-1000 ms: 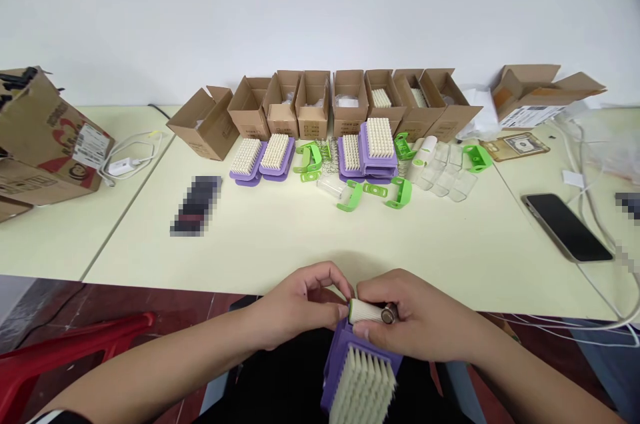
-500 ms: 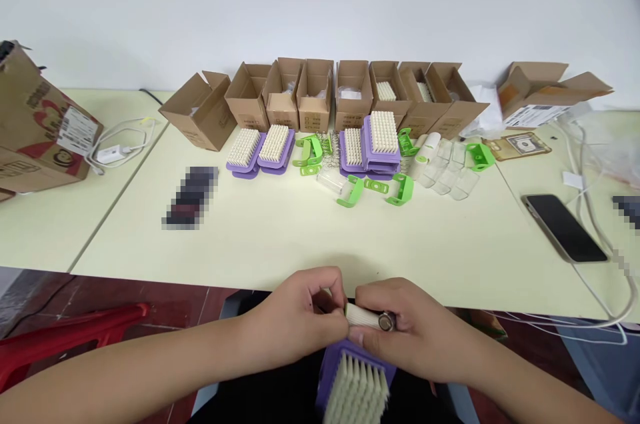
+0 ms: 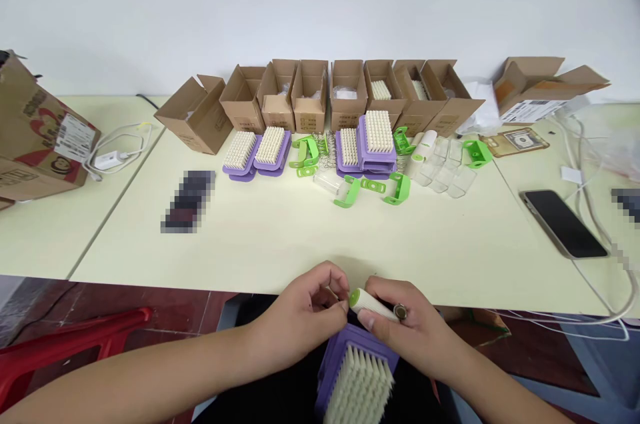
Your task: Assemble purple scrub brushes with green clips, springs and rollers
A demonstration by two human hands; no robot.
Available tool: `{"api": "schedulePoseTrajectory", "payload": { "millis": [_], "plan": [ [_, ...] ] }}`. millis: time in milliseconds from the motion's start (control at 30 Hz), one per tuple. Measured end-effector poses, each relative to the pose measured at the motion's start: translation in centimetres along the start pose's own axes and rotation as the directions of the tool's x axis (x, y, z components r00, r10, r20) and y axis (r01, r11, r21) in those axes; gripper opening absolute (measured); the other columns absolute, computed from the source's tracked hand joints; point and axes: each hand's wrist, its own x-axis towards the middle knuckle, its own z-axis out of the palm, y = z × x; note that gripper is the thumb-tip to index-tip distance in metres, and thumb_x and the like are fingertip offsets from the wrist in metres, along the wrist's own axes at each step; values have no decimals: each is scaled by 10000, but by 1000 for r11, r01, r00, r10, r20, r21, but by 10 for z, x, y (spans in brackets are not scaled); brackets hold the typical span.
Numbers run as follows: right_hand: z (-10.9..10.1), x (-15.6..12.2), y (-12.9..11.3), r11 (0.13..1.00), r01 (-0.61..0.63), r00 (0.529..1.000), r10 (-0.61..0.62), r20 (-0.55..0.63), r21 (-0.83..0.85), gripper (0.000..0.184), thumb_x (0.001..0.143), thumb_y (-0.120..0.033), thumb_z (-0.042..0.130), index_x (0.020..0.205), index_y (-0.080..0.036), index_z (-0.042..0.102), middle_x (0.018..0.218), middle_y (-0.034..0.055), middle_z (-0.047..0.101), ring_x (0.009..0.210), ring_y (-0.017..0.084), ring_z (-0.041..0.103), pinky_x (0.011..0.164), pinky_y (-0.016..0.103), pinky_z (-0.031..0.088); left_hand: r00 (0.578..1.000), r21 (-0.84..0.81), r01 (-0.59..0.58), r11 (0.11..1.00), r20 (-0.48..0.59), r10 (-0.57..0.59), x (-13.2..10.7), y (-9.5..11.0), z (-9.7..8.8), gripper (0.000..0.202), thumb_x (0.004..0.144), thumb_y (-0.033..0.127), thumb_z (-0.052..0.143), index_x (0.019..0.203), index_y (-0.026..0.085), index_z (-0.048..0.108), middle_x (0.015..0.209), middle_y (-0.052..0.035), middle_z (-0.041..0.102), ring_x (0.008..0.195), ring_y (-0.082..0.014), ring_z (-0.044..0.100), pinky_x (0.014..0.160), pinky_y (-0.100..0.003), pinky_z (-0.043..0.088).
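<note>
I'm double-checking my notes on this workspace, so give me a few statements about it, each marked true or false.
1. The right hand holds a white cylinder with a green end. True.
2. The phone is in the left hand. False: it lies on the table, at the right.
3. Below the hands, a purple brush shows its pale bristles. True.
4. The cardboard boxes lined up along the wall are all sealed. False: they stand open.

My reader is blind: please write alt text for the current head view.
The right hand holds a white cylinder, its green end beside the left hand, near a purple brush. Open boxes stand on the table behind.
</note>
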Motion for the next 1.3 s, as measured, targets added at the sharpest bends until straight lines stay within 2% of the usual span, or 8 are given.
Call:
{"api": "schedulePoseTrajectory", "payload": {
  "millis": [200,367,500,667,767,900,1067,1300],
  "plan": [
    [3,-1,11,992,99,962,-77,-262,74,472,1087,-597,589,818,-212,540,765,-22,422,705,147,391,637,283,336,976,-153,-74,985,194,104,-5,-30,13,518,997,642,738,1222,176,716,1082,-70,697,1005,-212,633,935,-336,485],
    [-38,8,12,999,24,832,-32,-553,-23,492,1041,-686,618,892,-219,660,782,3,513,714,174,442,637,290,370,942,-264,52,963,335,41,-12,-67,12,683,880,693,852,1303,172,729,1135,-80,726,1034,-224,674,965,-343,493],
    [-95,38,6,929,-225,692,-61,-720,-295,511,994,-757,628,1044,-259,729,776,5,605,698,201,518,658,305,388,913,-186,124,975,405,-39,-15,-85,7,891,607,498,1082,1377,241,717,1266,-54,725,1150,-257,667,1044,-368,497],
    [-141,78,9,587,-680,590,82,-803,-440,622,1025,-730,503,1387,-256,681,1086,139,811,1004,362,738,810,401,510,925,-166,107,980,377,-37,-11,-82,8,971,501,336,1118,1380,247,716,1299,-57,744,1214,-288,681,1081,-402,519],
    [-146,89,17,519,-736,570,127,-812,-436,656,1042,-709,440,1435,-236,670,1215,202,804,1134,407,748,900,466,543,958,-350,6,937,272,95,-4,-70,4,866,657,449,1056,1408,216,693,1250,-88,765,1131,-267,728,1024,-388,550],
    [-143,91,27,544,-724,587,161,-794,-425,629,1029,-683,465,1427,-241,669,1248,201,801,1150,419,751,893,475,548,971,-358,-238,903,-101,216,7,-39,-18,766,797,533,961,1440,229,676,1263,-104,773,1112,-265,734,973,-369,569],
    [-145,89,36,616,-668,616,143,-775,-417,679,1021,-706,478,1540,-280,583,1297,155,800,1192,403,739,921,466,540,866,-220,-392,893,-415,278,35,1,-57,755,870,498,911,1513,227,623,1454,-137,727,1296,-325,704,1078,-426,579],
    [-147,87,40,654,-634,629,125,-767,-413,758,999,-765,499,1587,-288,535,1375,144,769,1205,388,735,911,451,540,762,2,-454,891,-517,389,71,23,-112,851,934,538,836,1682,287,516,1723,-68,548,1543,-339,557,1273,-464,460]
  ]
}}
